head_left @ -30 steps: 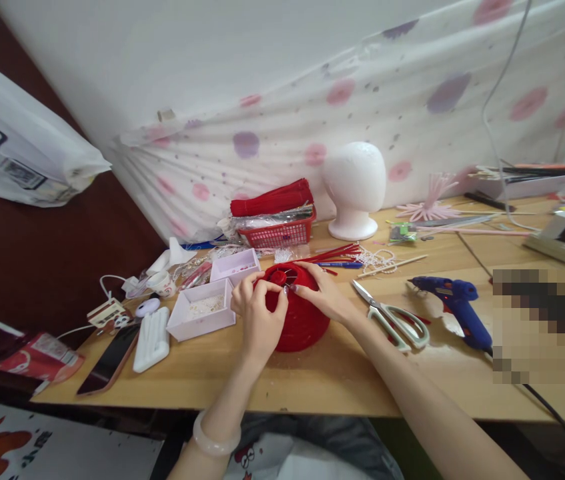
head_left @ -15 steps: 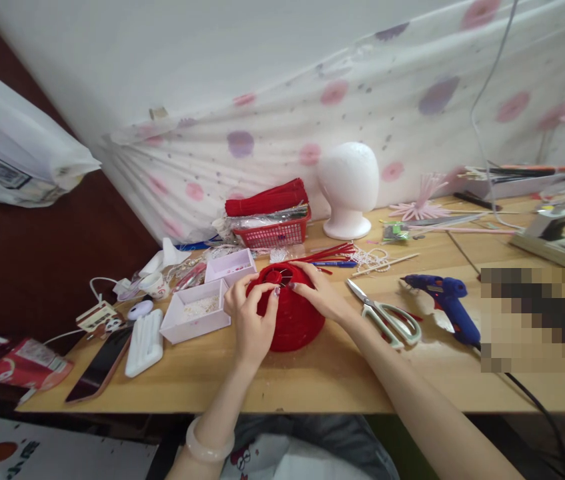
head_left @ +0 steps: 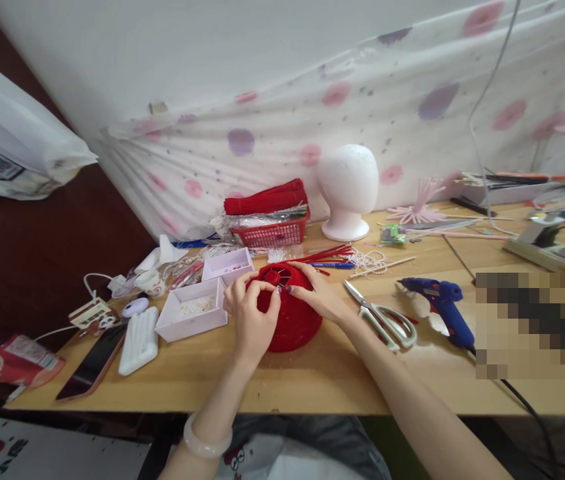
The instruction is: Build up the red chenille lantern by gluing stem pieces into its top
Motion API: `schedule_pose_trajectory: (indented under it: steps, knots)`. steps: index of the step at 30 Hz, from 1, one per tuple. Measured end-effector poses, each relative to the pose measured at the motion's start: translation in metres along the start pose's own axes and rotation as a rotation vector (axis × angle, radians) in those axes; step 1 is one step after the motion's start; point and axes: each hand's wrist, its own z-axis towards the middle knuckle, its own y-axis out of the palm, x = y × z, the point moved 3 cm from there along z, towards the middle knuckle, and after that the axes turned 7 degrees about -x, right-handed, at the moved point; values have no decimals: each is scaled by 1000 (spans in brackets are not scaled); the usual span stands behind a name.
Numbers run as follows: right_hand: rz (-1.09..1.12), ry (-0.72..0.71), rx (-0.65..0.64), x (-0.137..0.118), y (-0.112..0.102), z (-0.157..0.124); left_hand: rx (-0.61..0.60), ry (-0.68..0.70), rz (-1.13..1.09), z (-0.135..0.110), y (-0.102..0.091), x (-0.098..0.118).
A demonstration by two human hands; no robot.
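One red domed piece (head_left: pixel 292 330), opening upward, on the table (head_left: pixel 322 393) in the near middle. Left hand (head_left: pixel 252 317) at the left of its opening, tips of thumb and forefinger drawn close together in a fine grip; anything thin between them too small to make out. Right hand (head_left: pixel 321 293) curved over the right of the rim, thumb apart from the fingers; firmness of that grip impossible to judge. Inside the opening, thin wires (head_left: pixel 283 277) and a red knob (head_left: pixel 272 275).

Step in hand, by the look of it: fingertip work at the rim. Probably called for next: small, steady motion of the left fingertips, with the right hand bracing.

Bare strip of table toward the near edge, free for shifting the piece. Tighter on the left, with a pale box (head_left: pixel 193 330) just beside the left hand. To the right, scissors (head_left: pixel 387 320) near the right forearm (head_left: pixel 392 383), then a glue gun (head_left: pixel 441 300). Far side crowded by red stems (head_left: pixel 326 254) and a blue pen (head_left: pixel 338 265).
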Motion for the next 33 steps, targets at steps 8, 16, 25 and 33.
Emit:
schedule_pose_trajectory:
  steps: [8,16,25,33]
  knots:
    - [-103,14,118,1,-4,1,24,116,-63,0,-5,5]
    - [-197,-50,142,-3,-11,-2,-104,347,-30,12,-13,18]
    - [-224,-35,167,8,-33,3,-101,515,-48,14,-51,21]
    - [-195,35,188,12,-28,1,186,325,-163,23,-78,-32]
